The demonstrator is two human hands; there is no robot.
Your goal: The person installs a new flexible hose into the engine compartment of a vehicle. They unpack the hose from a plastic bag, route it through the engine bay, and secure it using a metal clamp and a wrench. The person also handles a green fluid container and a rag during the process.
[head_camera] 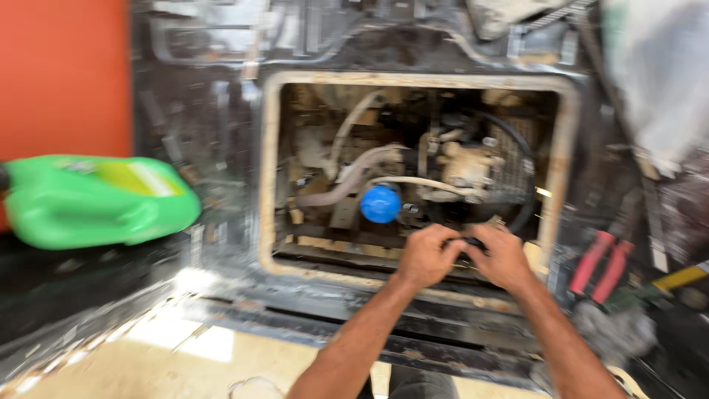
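Nearest the camera, both forearms reached up from the bottom edge toward the lower rim of a rectangular engine opening (pixel 269 177). The left hand (pixel 427 256) was curled narrow, fingers wrapped onto a small black part (pixel 468 242) at the opening's lower edge. The right hand (pixel 504 258) was likewise closed around the same part from the other side, the two hands touching; blur hid the part's exact shape. Just beyond and left of the hands, a round blue cap (pixel 380 204) sat among pale hoses (pixel 354 177) inside the opening. To the right, red-handled pliers (pixel 600 262) lay on the dark frame. Far left, a green jug (pixel 96 199) with a yellow label lay on its side before an orange wall (pixel 63 74).
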